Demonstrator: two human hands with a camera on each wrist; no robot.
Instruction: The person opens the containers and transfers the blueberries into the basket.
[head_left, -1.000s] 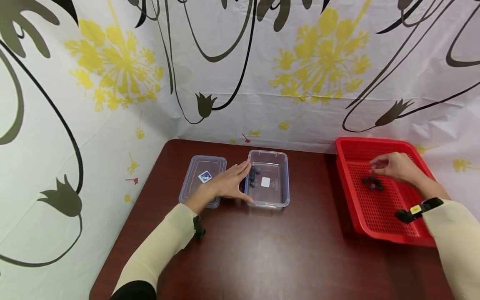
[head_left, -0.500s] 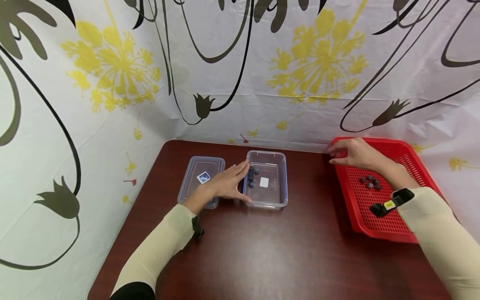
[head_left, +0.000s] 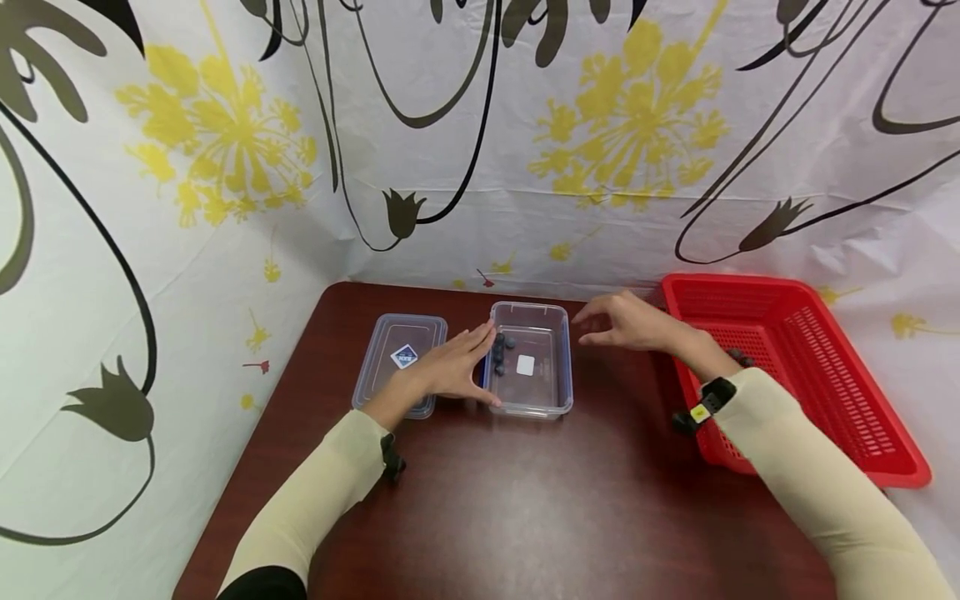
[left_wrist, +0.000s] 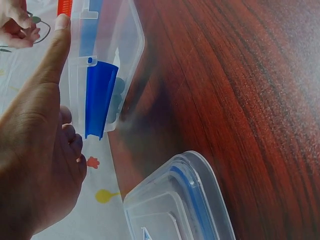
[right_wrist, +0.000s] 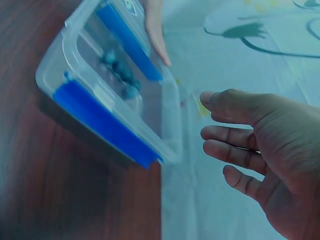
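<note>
Backdrop (head_left: pixel 615 242): white sheeting, yellow + gray floral print.
Table (head_left: pixel 487 500): dark red-brown, wood grain, bit shiny.
Lid (head_left: pixel 401 329): clear plastic, rounded rectangle, blue/white sticker, lying flat.
L hand (head_left: pixel 453 367): thumb + fingers spread wide vs tub's (head_left: pixel 528 411) left side, not gripping.
Berries (head_left: pixel 499 354): small, round, dark blue, clustered along tub's left wall, nr L hand.
Tub: clear plastic, blue clips (right_wrist: pixel 102 115), btwn hands.
R hand (head_left: pixel 630 322): half open, just right of tub, thumb/fingertips apart, nothing visible btwn.
Basket (head_left: pixel 903 450): red plastic, perforated, more dark berries (head_left: pixel 738 357) inside, partly hidden.
</note>
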